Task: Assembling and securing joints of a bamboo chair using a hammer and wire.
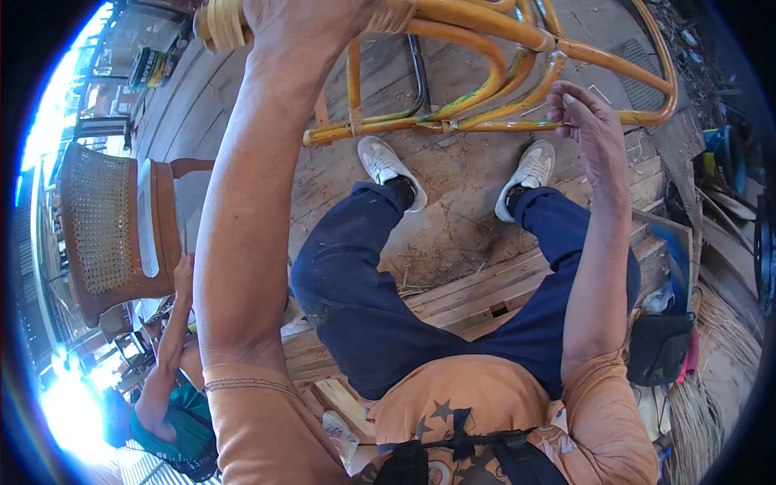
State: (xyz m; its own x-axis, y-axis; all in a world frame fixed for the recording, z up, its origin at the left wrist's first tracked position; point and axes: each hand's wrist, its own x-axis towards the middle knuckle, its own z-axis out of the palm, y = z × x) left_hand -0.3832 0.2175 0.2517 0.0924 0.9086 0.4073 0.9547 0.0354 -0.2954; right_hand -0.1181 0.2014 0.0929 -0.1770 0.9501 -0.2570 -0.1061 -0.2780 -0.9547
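Note:
A yellow-brown rattan frame [485,28], made of bent poles with looped curves inside, spans the upper part of the head view. Pale strips are wrapped round several of its joints. My left hand [303,20] is closed on its upper pole between two wrapped bindings; the top edge cuts off part of that hand. Just below the frame's right side, my right hand [592,125] is raised with fingers curled and thumb and fingertips pinched together. What it pinches, if anything, is too small to make out.
A wooden slatted bench [477,291] is beneath me. At left a co-worker in a green shirt [174,424] reaches toward a cane-woven chair [105,230]. Bundles of rattan strands [703,412] lie at lower right, near a black bag [659,349]. Shavings litter the wooden floor [453,222].

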